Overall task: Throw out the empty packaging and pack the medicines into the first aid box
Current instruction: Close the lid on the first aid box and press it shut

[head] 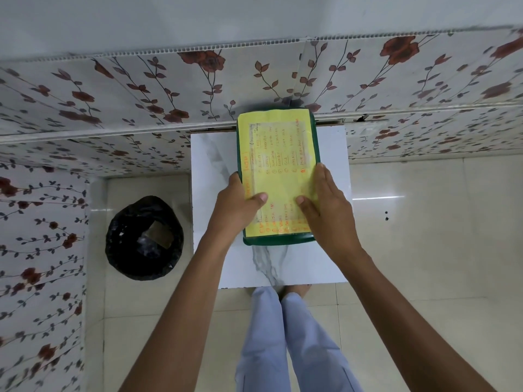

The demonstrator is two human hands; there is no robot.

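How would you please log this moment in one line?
left hand + right hand: gripping first aid box | lid closed | on table | bin left

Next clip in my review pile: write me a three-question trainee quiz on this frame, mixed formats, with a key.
1. True or false: the green box on the white table has its lid closed.
2. Multiple choice: where is the black-lined bin?
A. on the table
B. on the floor, on the person's left of the table
C. behind the box
3. Short answer: which hands touch the yellow handwritten sheet on the lid?

Key:
1. True.
2. B.
3. Both: the left hand and right hand grip the box's sides, thumbs resting on the sheet.
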